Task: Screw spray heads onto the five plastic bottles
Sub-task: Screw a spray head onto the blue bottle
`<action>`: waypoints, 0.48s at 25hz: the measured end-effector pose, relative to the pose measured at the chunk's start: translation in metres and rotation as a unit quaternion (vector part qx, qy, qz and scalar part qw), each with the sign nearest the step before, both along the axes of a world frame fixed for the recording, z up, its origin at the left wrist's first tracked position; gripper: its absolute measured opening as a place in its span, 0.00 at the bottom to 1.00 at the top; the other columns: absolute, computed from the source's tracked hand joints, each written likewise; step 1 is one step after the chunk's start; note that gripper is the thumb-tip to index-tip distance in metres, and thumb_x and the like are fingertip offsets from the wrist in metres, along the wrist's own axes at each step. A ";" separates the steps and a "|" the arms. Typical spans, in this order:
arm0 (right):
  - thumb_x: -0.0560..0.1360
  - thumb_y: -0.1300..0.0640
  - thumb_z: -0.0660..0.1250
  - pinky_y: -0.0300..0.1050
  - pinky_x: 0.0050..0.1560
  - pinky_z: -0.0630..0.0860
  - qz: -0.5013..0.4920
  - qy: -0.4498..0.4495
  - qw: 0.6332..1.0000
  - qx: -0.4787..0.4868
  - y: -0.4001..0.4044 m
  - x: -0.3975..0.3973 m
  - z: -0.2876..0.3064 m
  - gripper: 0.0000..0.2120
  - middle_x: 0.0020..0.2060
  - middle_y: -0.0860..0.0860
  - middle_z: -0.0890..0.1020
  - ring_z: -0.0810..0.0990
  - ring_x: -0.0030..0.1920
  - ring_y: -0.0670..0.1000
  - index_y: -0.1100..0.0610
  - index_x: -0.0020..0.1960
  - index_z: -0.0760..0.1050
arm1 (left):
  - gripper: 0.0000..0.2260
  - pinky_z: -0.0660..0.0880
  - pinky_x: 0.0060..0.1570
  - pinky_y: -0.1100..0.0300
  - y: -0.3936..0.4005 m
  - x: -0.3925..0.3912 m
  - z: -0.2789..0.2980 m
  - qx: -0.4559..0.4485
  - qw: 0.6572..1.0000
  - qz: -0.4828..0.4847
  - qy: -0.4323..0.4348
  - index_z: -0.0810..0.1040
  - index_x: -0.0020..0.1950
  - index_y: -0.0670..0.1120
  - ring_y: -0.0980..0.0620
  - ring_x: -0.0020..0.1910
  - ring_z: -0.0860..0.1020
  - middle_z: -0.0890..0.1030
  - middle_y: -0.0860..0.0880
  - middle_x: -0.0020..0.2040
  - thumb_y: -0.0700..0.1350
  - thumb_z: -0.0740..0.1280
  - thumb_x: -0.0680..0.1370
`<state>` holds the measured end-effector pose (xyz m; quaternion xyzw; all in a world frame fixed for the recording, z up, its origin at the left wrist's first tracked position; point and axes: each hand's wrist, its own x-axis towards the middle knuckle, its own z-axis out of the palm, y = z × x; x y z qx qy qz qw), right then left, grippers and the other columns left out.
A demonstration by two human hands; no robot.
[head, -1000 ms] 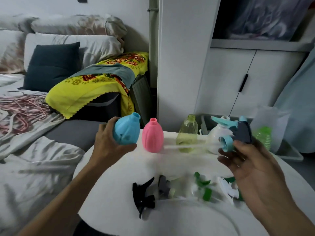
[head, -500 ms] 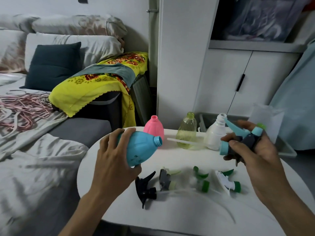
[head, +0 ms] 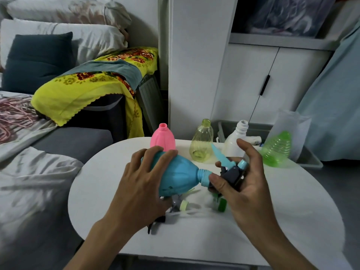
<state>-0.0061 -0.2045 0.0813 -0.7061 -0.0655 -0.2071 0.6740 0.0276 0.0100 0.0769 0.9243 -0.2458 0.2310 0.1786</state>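
Left hand (head: 140,184) wrapped around blue bottle (head: 177,177), tipped sideways above the white bench (head: 109,184), neck pointing right. Right hand (head: 243,184) gripping grey-and-blue spray head (head: 232,171), collar seated at the bottle neck. Pink bottle (head: 163,137), yellow bottle (head: 201,144), white bottle (head: 234,142), green bottle (head: 277,148) upright along far edge

Blue bottle meets its spray head, right above the table

Left hand (head: 140,184) grips the rounded blue plastic bottle (head: 179,176) sideways; right hand (head: 243,182) holds the grey-and-blue trigger spray head (head: 231,170) at its neck. Pink (head: 163,138), yellowish (head: 201,145), white (head: 234,141) and green (head: 276,149) bottles stand behind on the white round table (head: 292,211).
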 end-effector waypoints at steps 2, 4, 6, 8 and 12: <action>0.66 0.60 0.78 0.51 0.49 0.82 -0.010 -0.007 1.000 -0.018 -0.002 0.000 0.002 0.39 0.48 0.37 0.80 0.84 0.47 0.50 0.36 0.69 0.65 | 0.43 0.77 0.56 0.42 -0.001 -0.001 0.001 0.004 1.000 -0.007 -0.006 0.67 0.71 0.50 0.39 0.63 0.71 0.74 0.43 0.67 0.50 0.79 0.58; 0.65 0.60 0.80 0.52 0.47 0.83 -0.003 -0.004 1.000 0.006 -0.004 0.001 0.004 0.41 0.54 0.44 0.79 0.85 0.45 0.52 0.36 0.68 0.66 | 0.42 0.76 0.56 0.44 -0.002 -0.002 0.003 0.006 1.000 -0.016 -0.011 0.68 0.71 0.50 0.39 0.63 0.70 0.74 0.44 0.66 0.52 0.77 0.58; 0.64 0.61 0.81 0.48 0.42 0.83 -0.017 -0.031 0.999 0.039 -0.002 0.001 0.003 0.39 0.60 0.48 0.77 0.86 0.47 0.52 0.37 0.66 0.67 | 0.40 0.74 0.56 0.47 -0.002 -0.004 0.004 -0.009 1.000 -0.026 -0.002 0.69 0.71 0.51 0.42 0.62 0.70 0.73 0.46 0.66 0.54 0.73 0.60; 0.65 0.63 0.80 0.42 0.39 0.83 -0.060 -0.090 0.994 0.021 0.002 0.000 0.005 0.33 0.61 0.44 0.76 0.85 0.50 0.48 0.41 0.61 0.69 | 0.39 0.73 0.55 0.53 -0.001 -0.006 0.006 -0.035 0.998 -0.040 0.024 0.68 0.71 0.53 0.46 0.61 0.69 0.73 0.51 0.65 0.55 0.73 0.60; 0.74 0.58 0.73 0.39 0.51 0.81 -0.119 -0.218 0.935 -0.255 -0.001 -0.002 0.010 0.15 0.70 0.51 0.71 0.79 0.62 0.50 0.55 0.59 0.77 | 0.42 0.71 0.52 0.63 0.004 -0.005 0.006 -0.097 0.986 -0.082 0.107 0.64 0.70 0.62 0.54 0.58 0.69 0.68 0.65 0.61 0.57 0.77 0.58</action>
